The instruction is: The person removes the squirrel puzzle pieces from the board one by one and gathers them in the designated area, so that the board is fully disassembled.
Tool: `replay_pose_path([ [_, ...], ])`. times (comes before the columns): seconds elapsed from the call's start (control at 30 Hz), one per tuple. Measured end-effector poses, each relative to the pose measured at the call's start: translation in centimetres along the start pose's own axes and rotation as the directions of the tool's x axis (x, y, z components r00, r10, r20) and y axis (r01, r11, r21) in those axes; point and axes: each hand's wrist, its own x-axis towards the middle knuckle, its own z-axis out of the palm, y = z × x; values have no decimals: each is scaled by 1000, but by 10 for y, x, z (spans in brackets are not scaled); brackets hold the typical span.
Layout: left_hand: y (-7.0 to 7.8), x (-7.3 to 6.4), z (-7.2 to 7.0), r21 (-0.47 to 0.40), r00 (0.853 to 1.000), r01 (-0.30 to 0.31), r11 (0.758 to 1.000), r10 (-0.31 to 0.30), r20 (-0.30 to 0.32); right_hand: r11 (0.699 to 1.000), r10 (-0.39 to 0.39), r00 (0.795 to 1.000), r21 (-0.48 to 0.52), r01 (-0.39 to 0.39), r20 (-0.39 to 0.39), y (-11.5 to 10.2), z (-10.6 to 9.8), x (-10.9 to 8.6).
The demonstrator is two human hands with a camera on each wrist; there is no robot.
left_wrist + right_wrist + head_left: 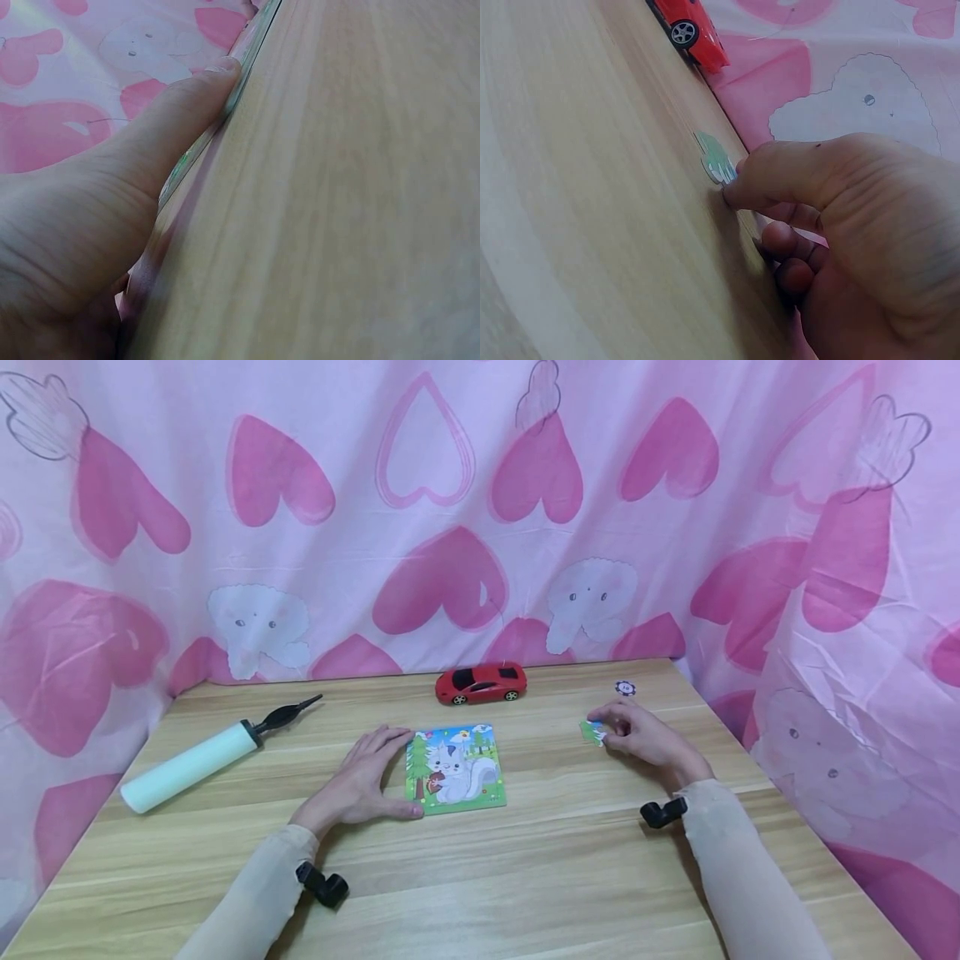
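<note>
A square picture puzzle (457, 770) with a grey-white squirrel, pine trees and blue sky lies flat in the middle of the table. My left hand (366, 781) is spread along its left side, fingertips at the upper left corner and thumb at the lower left. The left wrist view shows the straight thumb (187, 101) resting on the puzzle's edge. To the right, my right hand (641, 737) pinches a small green, white and blue puzzle piece (591, 732) between thumb and fingers. In the right wrist view the piece (716, 159) is low over or on the tabletop; I cannot tell which.
A red toy car (482, 683) stands behind the puzzle, near the table's back edge. A pale green hand pump (191, 767) with a black nozzle lies at the left. A small round dark-edged token (626, 688) is beyond my right hand. A pink heart-patterned curtain (442, 443) encloses the wooden table (540, 877).
</note>
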Motion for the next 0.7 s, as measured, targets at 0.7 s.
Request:
replay_pose_path([
  [0.7, 0, 0, 0, -8, 1000, -3, 1000, 3, 0, 998, 58, 998, -24, -58, -4, -3, -2, -1],
])
